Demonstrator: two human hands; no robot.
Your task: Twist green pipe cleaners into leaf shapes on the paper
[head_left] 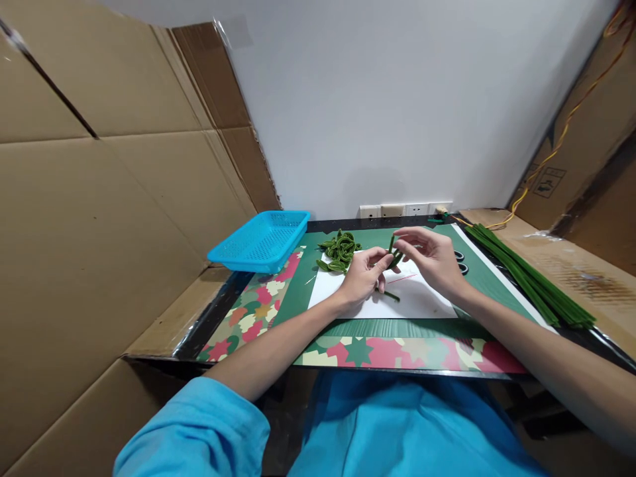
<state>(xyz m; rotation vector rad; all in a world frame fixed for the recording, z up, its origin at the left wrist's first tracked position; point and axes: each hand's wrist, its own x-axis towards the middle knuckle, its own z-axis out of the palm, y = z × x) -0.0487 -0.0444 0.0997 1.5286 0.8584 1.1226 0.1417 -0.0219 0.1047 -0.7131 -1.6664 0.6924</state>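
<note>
My left hand (365,275) and my right hand (431,260) meet over a white sheet of paper (427,303) on the green mat (489,278). Both pinch a short green pipe cleaner (394,252) that is bent between the fingertips; its free end hangs down to the paper. A pile of bent green pipe cleaner pieces (339,250) lies just left of my left hand. A long bundle of straight green pipe cleaners (529,275) lies along the right side of the mat.
A blue plastic basket (261,240) sits at the table's left back corner. Black scissors (461,262) lie behind my right hand. Patterned camouflage paper (382,351) covers the near edge. Cardboard walls stand left and right; wall sockets (405,210) are behind.
</note>
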